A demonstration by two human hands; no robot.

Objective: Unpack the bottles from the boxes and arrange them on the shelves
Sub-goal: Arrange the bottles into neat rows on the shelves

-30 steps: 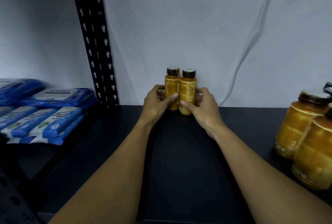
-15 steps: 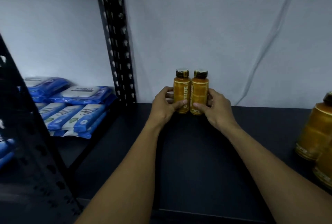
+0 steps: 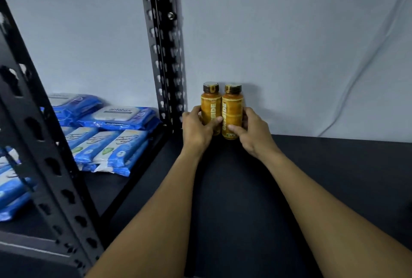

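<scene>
- Amber-orange with dark caps, the left bottle (image 3: 210,104) and the right bottle (image 3: 232,108) stand upright side by side and touching at the back of the black shelf (image 3: 334,177), just in front of the pale wall (image 3: 289,32).
- The left hand (image 3: 196,131) grasps the left bottle low on its body, with the fingers curled round the outer side and the thumb lying across the front label.
- The right hand (image 3: 254,134) grasps the right bottle likewise, with the thumb on the lower front and the fingers wrapped round the far side.
- The hands hide the bottle bases, so I cannot tell whether they rest fully on the board.
- Both forearms reach in from the near edge over the shelf.
- A black perforated upright (image 3: 165,54) rises just beside the left hand, against the wall.
- Beyond it, in the neighbouring bay, lie stacked blue wipe packs (image 3: 116,119), some with white lids.
- A second perforated post (image 3: 44,143) slants across the near left.
- A thin pale cable (image 3: 356,76) runs down the wall at the right, well apart from the bottles.
</scene>
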